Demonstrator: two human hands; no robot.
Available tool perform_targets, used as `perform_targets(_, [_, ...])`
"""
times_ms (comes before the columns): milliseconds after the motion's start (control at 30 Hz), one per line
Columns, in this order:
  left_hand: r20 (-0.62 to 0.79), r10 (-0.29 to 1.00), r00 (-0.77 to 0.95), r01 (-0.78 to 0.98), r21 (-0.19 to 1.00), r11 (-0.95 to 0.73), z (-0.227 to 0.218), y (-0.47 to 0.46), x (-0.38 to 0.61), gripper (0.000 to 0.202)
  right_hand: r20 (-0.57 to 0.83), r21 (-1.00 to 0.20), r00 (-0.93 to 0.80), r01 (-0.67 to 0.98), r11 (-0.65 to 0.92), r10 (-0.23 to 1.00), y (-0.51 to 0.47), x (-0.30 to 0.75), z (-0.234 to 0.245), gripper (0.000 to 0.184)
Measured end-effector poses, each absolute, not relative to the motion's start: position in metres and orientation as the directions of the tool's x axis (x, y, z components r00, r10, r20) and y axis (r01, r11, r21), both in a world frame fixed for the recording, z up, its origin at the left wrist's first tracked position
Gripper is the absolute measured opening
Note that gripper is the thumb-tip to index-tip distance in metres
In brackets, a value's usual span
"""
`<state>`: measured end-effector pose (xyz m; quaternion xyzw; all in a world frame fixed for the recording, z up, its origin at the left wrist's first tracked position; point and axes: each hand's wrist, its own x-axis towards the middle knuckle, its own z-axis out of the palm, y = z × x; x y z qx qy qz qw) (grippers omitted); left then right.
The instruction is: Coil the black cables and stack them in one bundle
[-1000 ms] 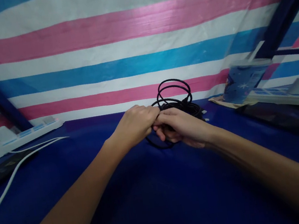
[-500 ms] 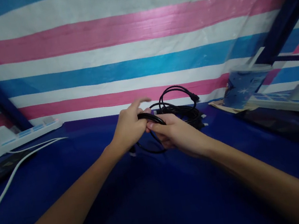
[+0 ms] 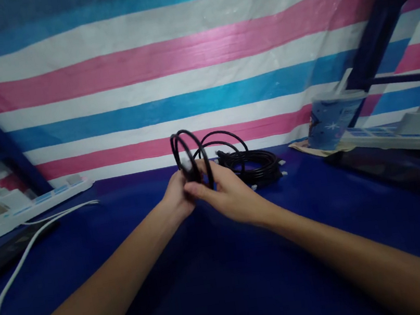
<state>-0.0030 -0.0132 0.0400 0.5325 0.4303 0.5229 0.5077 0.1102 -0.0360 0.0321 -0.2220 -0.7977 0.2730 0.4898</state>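
A looped black cable (image 3: 203, 150) is held up between my two hands, its loops rising above the fingers. My right hand (image 3: 227, 189) is closed on it, the thumb lying across the front. Close against its left side, my left hand (image 3: 178, 196) also grips the cable; most of its fingers are hidden behind the loops. A pale, blurred connector end (image 3: 186, 164) shows at the cable between the hands. Just behind and right of my right hand, a pile of coiled black cables (image 3: 263, 170) with light plug tips lies on the blue table (image 3: 228, 281).
On the left are a white power strip (image 3: 53, 195), a white cord (image 3: 17, 270) and a dark flat object (image 3: 11, 250). A blue cup (image 3: 329, 121) with a straw stands at the back right, near another power strip (image 3: 389, 138) and a dark flat item (image 3: 385, 168). Striped sheeting (image 3: 179, 57) hangs behind.
The held cable's loops have turned from hanging low to standing upright above my hands. My left hand's raised finger has come down, and both hands have shifted slightly left in view.
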Motion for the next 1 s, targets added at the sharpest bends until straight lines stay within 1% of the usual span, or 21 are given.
perform_targets(33, [0.117,0.991,0.061,-0.095,0.989,-0.111,0.039,-0.013,-0.002,0.017,0.652,-0.708,-0.374,0.011,0.706,0.659,-0.035,0.109,0.034,0.015])
perform_targets(100, [0.116,0.993,0.016,-0.132,0.985,-0.113,0.04,-0.012,-0.003,0.012,0.607,-0.793,-0.311,-0.175,0.584,0.731,-0.033,0.111,0.04,0.022])
perform_targets(167, [0.136,0.99,-0.022,-0.125,0.983,-0.138,0.044,-0.01,-0.008,0.011,0.503,-0.858,-0.318,-0.295,0.421,0.803,-0.033,0.116,0.047,0.03])
perform_targets(200, [0.175,0.984,-0.03,-0.068,0.982,-0.177,0.046,-0.009,-0.011,0.012,0.424,-0.895,-0.351,-0.301,0.328,0.835,-0.034,0.12,0.051,0.032])
perform_targets(233, [0.232,0.973,-0.021,0.023,0.973,-0.231,0.047,-0.009,-0.013,0.013,0.34,-0.931,-0.391,-0.267,0.248,0.856,-0.035,0.124,0.054,0.031])
perform_targets(300, [0.373,0.926,0.053,0.266,0.889,-0.373,0.05,-0.011,-0.017,0.017,0.186,-0.982,-0.473,-0.078,0.17,0.861,-0.038,0.133,0.06,0.027])
perform_targets(333, [0.439,0.892,0.11,0.372,0.814,-0.447,0.051,-0.014,-0.017,0.022,0.126,-0.985,-0.502,0.042,0.169,0.856,-0.039,0.138,0.062,0.025])
perform_targets(367, [0.494,0.854,0.164,0.439,0.739,-0.511,0.052,-0.017,-0.018,0.03,0.076,-0.971,-0.525,0.154,0.183,0.848,-0.039,0.143,0.064,0.025])
perform_targets(433, [0.572,0.788,0.229,0.484,0.635,-0.602,0.054,-0.024,-0.017,0.051,0.01,-0.924,-0.557,0.312,0.221,0.831,-0.038,0.153,0.066,0.025])
perform_targets(500, [0.643,0.714,0.278,0.52,0.524,-0.675,0.057,-0.029,-0.017,0.065,0.011,-0.902,-0.556,0.352,0.248,0.831,-0.036,0.159,0.067,0.017])
perform_targets(533, [0.68,0.663,0.313,0.554,0.436,-0.709,0.057,-0.031,-0.016,0.067,0.035,-0.895,-0.536,0.359,0.265,0.843,-0.035,0.16,0.067,0.014])
perform_targets(600, [0.743,0.523,0.417,0.644,0.165,-0.747,0.056,-0.032,-0.014,0.061,0.113,-0.863,-0.461,0.393,0.317,0.88,-0.034,0.159,0.067,0.012])
perform_targets(667, [0.759,0.394,0.518,0.696,-0.106,-0.71,0.053,-0.034,-0.01,0.047,0.204,-0.815,-0.391,0.44,0.377,0.898,-0.035,0.155,0.066,0.011])
perform_targets(700, [0.75,0.365,0.551,0.71,-0.192,-0.677,0.051,-0.035,-0.006,0.04,0.24,-0.795,-0.372,0.454,0.402,0.896,-0.035,0.153,0.065,0.01])
perform_targets(733, [0.736,0.37,0.567,0.727,-0.235,-0.646,0.049,-0.036,-0.003,0.035,0.264,-0.784,-0.364,0.459,0.418,0.893,-0.036,0.152,0.065,0.01])
perform_targets(767, [0.714,0.414,0.564,0.75,-0.232,-0.62,0.049,-0.037,0.001,0.034,0.261,-0.783,-0.371,0.459,0.42,0.891,-0.037,0.151,0.064,0.011])
perform_targets(800, [0.681,0.483,0.55,0.775,-0.201,-0.599,0.049,-0.038,0.003,0.034,0.236,-0.793,-0.391,0.452,0.409,0.89,-0.037,0.151,0.064,0.011])
perform_targets(867, [0.609,0.634,0.477,0.831,-0.077,-0.551,0.052,-0.037,0.004,0.039,0.162,-0.845,-0.461,0.392,0.364,0.873,-0.035,0.153,0.063,0.011])
perform_targets(900, [0.596,0.684,0.421,0.85,0.004,-0.526,0.054,-0.035,0.002,0.041,0.142,-0.877,-0.498,0.337,0.342,0.855,-0.033,0.154,0.062,0.011])
perform_targets(933, [0.606,0.71,0.357,0.856,0.09,-0.508,0.055,-0.032,-0.002,0.043,0.148,-0.908,-0.527,0.263,0.326,0.837,-0.031,0.155,0.061,0.011])
perform_targets(1000, [0.671,0.708,0.221,0.831,0.25,-0.497,0.057,-0.023,-0.013,0.041,0.22,-0.945,-0.532,0.09,0.313,0.818,-0.027,0.154,0.057,0.014])
